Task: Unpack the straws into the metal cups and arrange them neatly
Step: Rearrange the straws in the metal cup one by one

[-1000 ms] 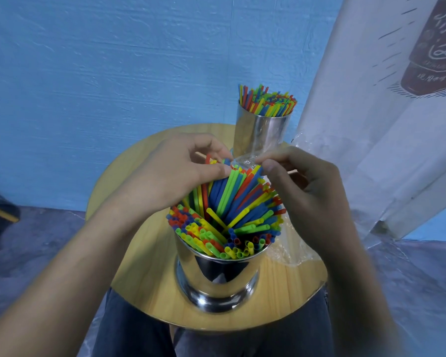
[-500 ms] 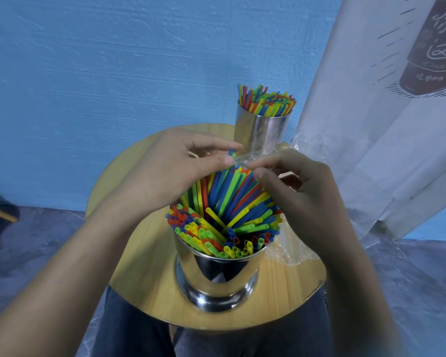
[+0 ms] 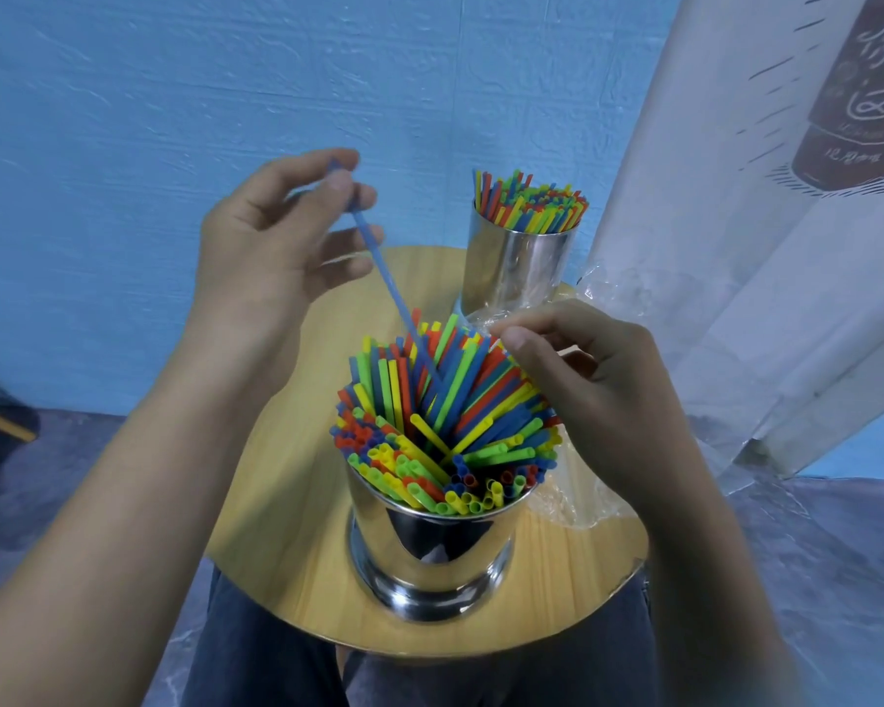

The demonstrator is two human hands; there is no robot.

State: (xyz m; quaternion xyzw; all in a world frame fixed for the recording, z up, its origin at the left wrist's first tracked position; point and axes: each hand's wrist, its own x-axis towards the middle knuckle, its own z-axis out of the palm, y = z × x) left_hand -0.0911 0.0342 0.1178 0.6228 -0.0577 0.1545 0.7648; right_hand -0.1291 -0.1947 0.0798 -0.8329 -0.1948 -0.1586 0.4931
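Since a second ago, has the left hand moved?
Yes. Against the far metal cup, the left hand has lifted up and leftward from the near metal cup, pinching a blue straw.

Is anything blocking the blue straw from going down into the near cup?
Yes. The blue straw, pinched by the left hand, points into a slanted bundle of straws lying across the near cup's mouth. The right hand pinches wrap at the bundle's top.
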